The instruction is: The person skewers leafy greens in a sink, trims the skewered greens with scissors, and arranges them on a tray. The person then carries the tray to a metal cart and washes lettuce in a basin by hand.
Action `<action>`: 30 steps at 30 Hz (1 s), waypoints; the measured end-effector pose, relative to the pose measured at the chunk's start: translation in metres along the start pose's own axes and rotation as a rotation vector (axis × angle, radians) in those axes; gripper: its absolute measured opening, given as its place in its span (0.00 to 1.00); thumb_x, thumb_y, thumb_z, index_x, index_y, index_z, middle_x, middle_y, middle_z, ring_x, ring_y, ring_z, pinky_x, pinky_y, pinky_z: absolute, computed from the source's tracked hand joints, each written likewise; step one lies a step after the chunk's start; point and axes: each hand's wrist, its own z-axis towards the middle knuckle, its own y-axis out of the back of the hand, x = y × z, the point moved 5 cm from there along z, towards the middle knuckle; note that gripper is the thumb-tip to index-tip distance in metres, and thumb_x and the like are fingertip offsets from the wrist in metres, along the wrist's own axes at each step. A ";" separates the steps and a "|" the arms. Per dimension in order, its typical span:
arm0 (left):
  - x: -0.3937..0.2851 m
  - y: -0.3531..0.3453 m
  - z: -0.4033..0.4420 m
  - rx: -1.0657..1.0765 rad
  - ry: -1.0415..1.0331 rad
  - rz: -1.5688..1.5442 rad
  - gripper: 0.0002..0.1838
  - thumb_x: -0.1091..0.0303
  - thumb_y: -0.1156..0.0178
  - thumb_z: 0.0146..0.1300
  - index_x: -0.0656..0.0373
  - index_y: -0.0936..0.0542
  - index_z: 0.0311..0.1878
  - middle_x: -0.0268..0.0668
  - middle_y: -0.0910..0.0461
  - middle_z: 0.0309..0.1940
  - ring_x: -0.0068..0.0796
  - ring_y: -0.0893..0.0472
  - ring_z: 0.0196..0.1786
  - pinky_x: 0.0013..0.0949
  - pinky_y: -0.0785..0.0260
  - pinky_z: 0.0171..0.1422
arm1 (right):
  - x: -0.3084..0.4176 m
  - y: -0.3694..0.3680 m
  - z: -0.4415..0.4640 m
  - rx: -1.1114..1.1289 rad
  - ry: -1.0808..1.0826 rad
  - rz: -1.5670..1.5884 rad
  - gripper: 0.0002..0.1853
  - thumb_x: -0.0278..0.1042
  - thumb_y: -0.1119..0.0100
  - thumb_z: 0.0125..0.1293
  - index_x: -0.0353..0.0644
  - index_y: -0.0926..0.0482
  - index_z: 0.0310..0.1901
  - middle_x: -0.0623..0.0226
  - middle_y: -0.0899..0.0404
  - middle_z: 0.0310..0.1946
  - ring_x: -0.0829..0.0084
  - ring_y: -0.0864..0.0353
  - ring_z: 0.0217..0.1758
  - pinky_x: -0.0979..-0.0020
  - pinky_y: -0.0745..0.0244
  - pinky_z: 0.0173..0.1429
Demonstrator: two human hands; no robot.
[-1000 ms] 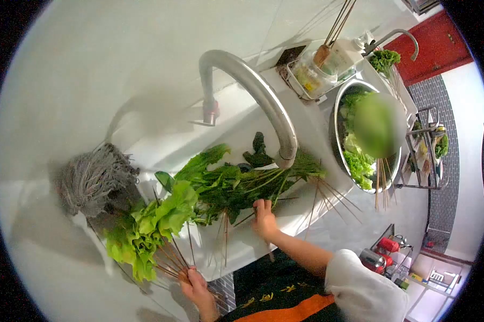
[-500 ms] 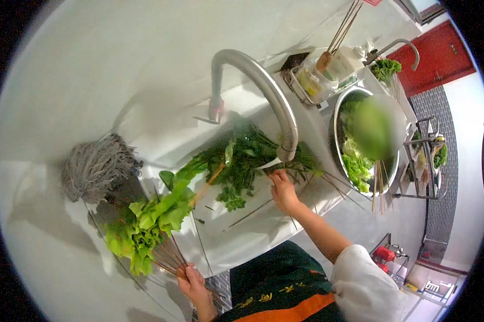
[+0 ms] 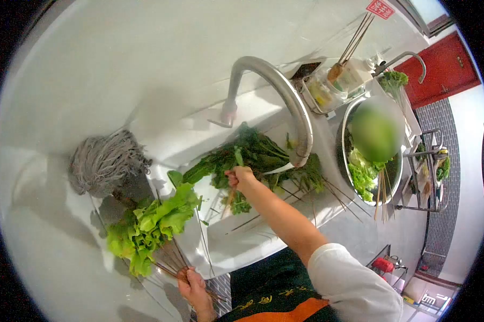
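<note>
Reaching over sink rim [image 3: 247, 254], right hand [image 3: 239, 177] touches greens [image 3: 259, 149].

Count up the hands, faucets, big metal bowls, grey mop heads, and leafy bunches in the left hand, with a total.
Hands: 2 (left hand, right hand)
Faucets: 2 (near faucet, far faucet)
Big metal bowl: 1
Grey mop head: 1
Leafy bunch in left hand: 1
Total: 7

The lettuce [image 3: 363, 174] in the bowl [image 3: 395, 169] is partly blurred. The right forearm [image 3: 279, 214] hides some greens [image 3: 258, 147] in the sink [image 3: 236, 253]. Lettering [image 3: 271, 299] on the apron [image 3: 255, 272] is too small to read.
</note>
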 end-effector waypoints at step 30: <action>0.006 0.003 0.004 -0.003 0.008 -0.060 0.05 0.69 0.55 0.59 0.59 0.35 0.32 0.24 0.44 0.13 0.11 0.47 0.13 0.17 0.58 0.14 | 0.049 0.005 -0.101 -0.309 1.292 -1.558 0.10 0.32 0.51 0.55 0.34 0.31 0.35 0.58 0.31 0.22 0.64 0.31 0.23 0.65 0.34 0.33</action>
